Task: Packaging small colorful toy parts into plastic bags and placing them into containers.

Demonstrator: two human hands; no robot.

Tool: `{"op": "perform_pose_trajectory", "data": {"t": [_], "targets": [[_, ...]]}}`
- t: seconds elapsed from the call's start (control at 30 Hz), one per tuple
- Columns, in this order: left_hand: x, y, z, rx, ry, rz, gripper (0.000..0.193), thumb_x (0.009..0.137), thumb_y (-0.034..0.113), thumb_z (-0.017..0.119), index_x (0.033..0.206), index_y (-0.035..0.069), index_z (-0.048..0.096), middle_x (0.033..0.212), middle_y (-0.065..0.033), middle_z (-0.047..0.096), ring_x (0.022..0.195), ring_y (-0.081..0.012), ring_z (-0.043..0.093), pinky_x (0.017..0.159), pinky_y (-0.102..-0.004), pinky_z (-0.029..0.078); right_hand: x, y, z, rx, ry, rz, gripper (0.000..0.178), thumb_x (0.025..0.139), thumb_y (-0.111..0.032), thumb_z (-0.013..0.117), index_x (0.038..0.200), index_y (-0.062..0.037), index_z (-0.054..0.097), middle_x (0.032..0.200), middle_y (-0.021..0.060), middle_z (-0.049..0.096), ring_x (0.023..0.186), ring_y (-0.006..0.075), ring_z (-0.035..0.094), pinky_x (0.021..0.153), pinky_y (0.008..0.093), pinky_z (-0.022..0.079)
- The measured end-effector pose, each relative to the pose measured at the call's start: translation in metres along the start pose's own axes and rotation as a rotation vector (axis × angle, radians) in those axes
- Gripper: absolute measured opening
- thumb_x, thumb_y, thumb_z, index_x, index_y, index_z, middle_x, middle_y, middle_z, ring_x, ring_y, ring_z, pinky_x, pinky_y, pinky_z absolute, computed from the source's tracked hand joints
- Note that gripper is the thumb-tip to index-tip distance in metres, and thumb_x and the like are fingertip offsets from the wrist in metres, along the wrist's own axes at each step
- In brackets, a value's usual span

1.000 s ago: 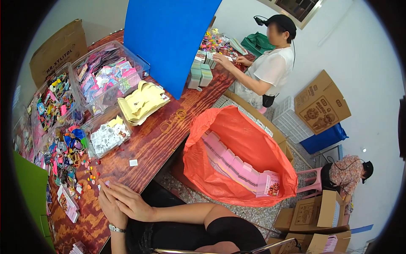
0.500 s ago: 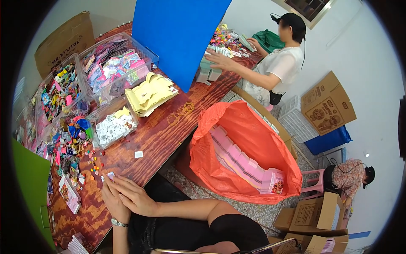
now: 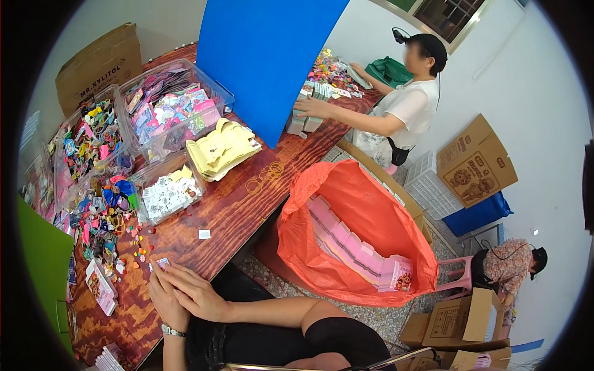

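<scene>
My left hand (image 3: 166, 302), with a metal-band watch (image 3: 174, 331) at its wrist, is over the table's near edge. My right hand (image 3: 198, 295) lies across it, fingers stretched out and the two hands touching. A small white-and-blue printed piece (image 3: 162, 262) shows just beyond the fingertips; whether it is touched or simply lies on the wood cannot be made out. The palms are hidden. To the left rests a stack of pink printed cards (image 3: 99, 285). Small colourful charms (image 3: 140, 252) are scattered just beyond the hands.
Clear bins (image 3: 213, 93) of packets and hair ties stand beyond, beside yellow paper pieces (image 3: 224, 148) and rubber bands (image 3: 265, 178). A red bag (image 3: 297, 244) holding pink card packs is to the right. A blue board (image 3: 260, 68) divides the table from a co-worker (image 3: 408, 111).
The view has tilted slightly, so the scene sits a little lower. My hands keep the same pose. The co-worker's nearer hand has lowered toward the card stacks.
</scene>
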State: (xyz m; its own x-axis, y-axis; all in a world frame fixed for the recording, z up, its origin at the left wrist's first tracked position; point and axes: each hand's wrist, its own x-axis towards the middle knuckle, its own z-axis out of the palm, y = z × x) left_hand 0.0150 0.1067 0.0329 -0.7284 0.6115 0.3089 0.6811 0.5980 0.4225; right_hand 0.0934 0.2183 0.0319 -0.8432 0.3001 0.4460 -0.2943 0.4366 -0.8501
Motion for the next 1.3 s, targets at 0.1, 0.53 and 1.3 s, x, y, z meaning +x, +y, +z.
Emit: {"op": "perform_pose_trajectory", "data": {"t": [0.1, 0.53, 1.3], "targets": [[0.001, 0.0, -0.003, -0.032, 0.023, 0.032, 0.077, 0.093, 0.023, 0.058, 0.157, -0.002, 0.023, 0.131, -0.0233, 0.052, 0.107, -0.0392, 0.053, 0.091, -0.0459, 0.044, 0.001, 0.0, 0.001, -0.006, 0.0, -0.02, 0.05, 0.097, -0.01, 0.053, 0.145, 0.0017, 0.047, 0.147, 0.0234, 0.045, 0.137, 0.0424, 0.041, 0.114, 0.0478, 0.036], [-0.003, 0.008, -0.008, 0.092, -0.049, 0.104, 0.103, 0.075, 0.023, 0.08, 0.156, -0.005, 0.023, 0.129, -0.0239, 0.051, 0.104, -0.0409, 0.051, 0.093, -0.0489, 0.041, -0.016, 0.01, -0.049, 0.016, -0.012, 0.114, 0.047, 0.1, -0.013, 0.055, 0.145, 0.001, 0.048, 0.148, 0.0227, 0.048, 0.138, 0.0351, 0.047, 0.112, 0.0403, 0.039], [0.001, 0.005, -0.002, -0.081, -0.109, 0.116, 0.114, 0.065, 0.02, 0.089, 0.156, -0.003, 0.024, 0.131, -0.0226, 0.05, 0.114, -0.0404, 0.05, 0.099, -0.0488, 0.04, -0.132, 0.143, -0.158, -0.627, 0.348, 0.343, 0.044, 0.102, -0.018, 0.054, 0.142, -0.0008, 0.048, 0.136, 0.0221, 0.056, 0.13, 0.034, 0.051, 0.114, 0.0409, 0.035]]}}
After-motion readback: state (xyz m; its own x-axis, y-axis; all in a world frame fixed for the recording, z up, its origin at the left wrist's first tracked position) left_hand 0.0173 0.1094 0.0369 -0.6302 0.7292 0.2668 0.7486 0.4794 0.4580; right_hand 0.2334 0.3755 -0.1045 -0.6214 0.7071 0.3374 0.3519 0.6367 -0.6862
